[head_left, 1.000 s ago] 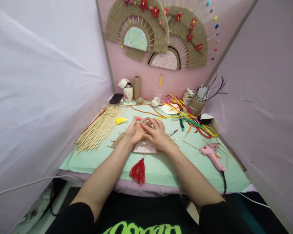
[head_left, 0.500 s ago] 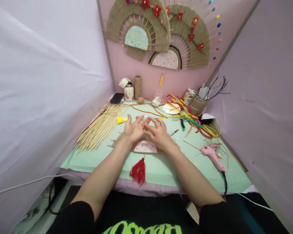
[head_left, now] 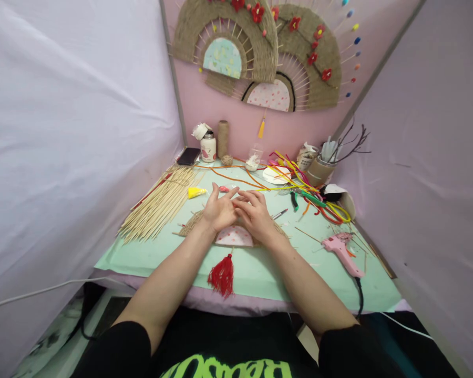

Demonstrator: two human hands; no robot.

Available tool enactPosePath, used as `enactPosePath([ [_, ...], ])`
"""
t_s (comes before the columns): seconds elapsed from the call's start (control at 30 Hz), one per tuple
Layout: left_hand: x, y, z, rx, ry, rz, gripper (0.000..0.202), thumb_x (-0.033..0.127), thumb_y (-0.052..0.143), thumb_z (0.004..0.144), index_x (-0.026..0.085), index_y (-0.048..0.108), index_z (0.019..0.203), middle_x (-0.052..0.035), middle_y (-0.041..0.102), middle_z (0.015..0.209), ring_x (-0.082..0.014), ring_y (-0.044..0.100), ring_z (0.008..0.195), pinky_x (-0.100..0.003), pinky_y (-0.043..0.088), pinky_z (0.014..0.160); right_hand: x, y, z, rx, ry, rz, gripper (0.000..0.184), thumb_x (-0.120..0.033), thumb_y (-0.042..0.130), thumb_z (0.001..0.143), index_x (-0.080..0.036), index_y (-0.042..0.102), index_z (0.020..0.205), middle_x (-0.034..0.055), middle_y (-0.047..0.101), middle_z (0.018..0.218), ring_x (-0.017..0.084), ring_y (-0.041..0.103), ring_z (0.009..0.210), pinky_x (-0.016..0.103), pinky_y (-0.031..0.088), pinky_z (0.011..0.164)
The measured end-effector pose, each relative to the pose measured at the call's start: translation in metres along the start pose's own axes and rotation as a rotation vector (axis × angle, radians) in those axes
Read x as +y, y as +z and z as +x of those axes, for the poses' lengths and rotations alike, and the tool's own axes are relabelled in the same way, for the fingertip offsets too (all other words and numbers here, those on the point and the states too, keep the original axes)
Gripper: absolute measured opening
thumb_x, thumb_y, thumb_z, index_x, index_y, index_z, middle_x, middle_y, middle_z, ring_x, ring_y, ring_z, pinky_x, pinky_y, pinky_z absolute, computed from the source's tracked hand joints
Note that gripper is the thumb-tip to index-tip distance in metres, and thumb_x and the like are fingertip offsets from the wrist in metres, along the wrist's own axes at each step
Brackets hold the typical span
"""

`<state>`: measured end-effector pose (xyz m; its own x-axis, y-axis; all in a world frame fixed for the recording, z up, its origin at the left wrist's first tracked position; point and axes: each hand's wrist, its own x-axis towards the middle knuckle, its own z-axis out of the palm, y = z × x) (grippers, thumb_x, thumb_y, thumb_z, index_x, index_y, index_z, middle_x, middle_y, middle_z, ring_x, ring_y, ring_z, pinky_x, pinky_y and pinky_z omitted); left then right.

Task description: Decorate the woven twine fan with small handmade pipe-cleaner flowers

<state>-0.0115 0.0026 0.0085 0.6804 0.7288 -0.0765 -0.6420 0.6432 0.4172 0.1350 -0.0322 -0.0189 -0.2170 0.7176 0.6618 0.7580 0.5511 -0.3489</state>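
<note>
My left hand [head_left: 219,211] is palm up with the thumb raised and its fingers stretched to the right. My right hand [head_left: 256,215] meets it from the other side, its bent, parted fingers touching the left fingers. Anything small between the fingertips is hidden. Beneath both hands lies a half-round fan [head_left: 191,224] of twine and sticks, partly covered. Its centre is a white half-disc with pink dots [head_left: 234,237]. A red tassel [head_left: 222,275] hangs from the fan's lower edge onto the green table cover. Behind my hands are a yellow tassel [head_left: 196,192] and a small pink-red piece [head_left: 224,189].
Thin wooden sticks [head_left: 157,205] are heaped at left. A pink glue gun [head_left: 343,252] lies at right, near green-handled pliers [head_left: 311,198] and coloured pipe cleaners [head_left: 341,210]. A jar [head_left: 208,147], a twine spool [head_left: 223,139] and a phone [head_left: 188,156] stand or lie at the back.
My hands stay together over the fan. The right fingers have drawn closer together against the left fingers, and the left thumb points up a little more. The view has shifted slightly.
</note>
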Motion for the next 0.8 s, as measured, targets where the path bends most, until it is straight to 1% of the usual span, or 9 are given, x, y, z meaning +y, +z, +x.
enactPosePath([
  [0.1,-0.003,0.002,0.0,0.001,0.013,0.001,0.063,0.069,0.041,0.085,0.015,0.058,0.114,-0.0132,0.066,0.094,-0.0196,0.063,0.071,-0.031,0.05,0.064,-0.003,0.0,0.0,0.09,0.025,0.085,0.021,-0.026,0.053,0.092,-0.025,0.074,0.095,0.0069,0.066,0.114,0.024,0.047,0.112,0.046,0.041,0.101],
  [0.17,-0.001,0.001,0.0,0.021,0.019,0.012,0.063,0.068,0.041,0.086,0.016,0.056,0.117,-0.0137,0.067,0.095,-0.0202,0.064,0.073,-0.032,0.05,0.065,-0.004,-0.002,0.0,0.143,0.055,0.122,0.018,-0.027,0.056,0.091,-0.025,0.074,0.089,0.006,0.068,0.109,0.023,0.049,0.109,0.044,0.042,0.099],
  [0.3,0.011,-0.003,0.001,0.136,0.13,0.012,0.06,0.066,0.041,0.086,0.018,0.055,0.119,-0.0174,0.064,0.112,-0.0266,0.066,0.097,-0.037,0.053,0.076,-0.002,-0.016,0.006,0.271,0.192,0.179,0.015,-0.03,0.059,0.089,-0.025,0.073,0.087,0.0055,0.07,0.106,0.022,0.056,0.107,0.044,0.04,0.1],
  [0.37,0.019,-0.007,0.002,0.197,0.222,-0.017,0.054,0.063,0.043,0.087,0.018,0.056,0.114,-0.0166,0.064,0.113,-0.0264,0.065,0.104,-0.037,0.054,0.081,0.0,-0.029,0.014,0.317,0.254,0.217,0.015,-0.032,0.06,0.087,-0.024,0.073,0.087,0.0057,0.07,0.103,0.021,0.059,0.104,0.043,0.041,0.098],
  [0.47,0.028,-0.012,0.003,0.304,0.332,-0.076,0.041,0.053,0.044,0.09,0.018,0.057,0.106,-0.0126,0.065,0.101,-0.0224,0.066,0.098,-0.033,0.054,0.079,0.003,-0.05,0.032,0.275,0.255,0.242,0.013,-0.033,0.065,0.083,-0.024,0.073,0.083,0.0048,0.072,0.097,0.021,0.062,0.098,0.039,0.043,0.094],
  [0.53,0.031,-0.015,0.003,0.348,0.37,-0.099,0.035,0.047,0.044,0.091,0.017,0.057,0.101,-0.0098,0.064,0.093,-0.019,0.067,0.088,-0.029,0.054,0.074,0.004,-0.055,0.043,0.223,0.228,0.196,0.012,-0.033,0.066,0.082,-0.024,0.074,0.082,0.0041,0.072,0.094,0.021,0.062,0.096,0.039,0.043,0.093],
  [0.63,0.032,-0.016,0.004,0.351,0.38,-0.105,0.031,0.044,0.046,0.091,0.016,0.058,0.097,-0.0073,0.063,0.085,-0.0152,0.065,0.075,-0.025,0.052,0.065,0.008,-0.04,0.048,0.126,0.254,0.075,0.013,-0.032,0.065,0.082,-0.023,0.075,0.08,0.0052,0.072,0.088,0.021,0.061,0.09,0.039,0.041,0.09],
  [0.7,0.032,-0.017,0.004,0.352,0.37,-0.102,0.03,0.043,0.046,0.091,0.015,0.059,0.094,-0.0062,0.062,0.08,-0.0137,0.063,0.069,-0.024,0.051,0.06,0.013,-0.019,0.042,0.036,0.331,0.029,0.014,-0.029,0.063,0.082,-0.022,0.075,0.079,0.0058,0.072,0.086,0.021,0.06,0.086,0.038,0.041,0.088],
  [0.8,0.031,-0.017,0.004,0.37,0.346,-0.1,0.03,0.04,0.043,0.092,0.015,0.059,0.09,-0.0048,0.061,0.074,-0.012,0.06,0.062,-0.022,0.048,0.055,0.021,0.009,0.029,-0.093,0.457,-0.038,0.016,-0.026,0.061,0.083,-0.021,0.076,0.082,0.0067,0.073,0.09,0.021,0.058,0.09,0.035,0.04,0.085],
])
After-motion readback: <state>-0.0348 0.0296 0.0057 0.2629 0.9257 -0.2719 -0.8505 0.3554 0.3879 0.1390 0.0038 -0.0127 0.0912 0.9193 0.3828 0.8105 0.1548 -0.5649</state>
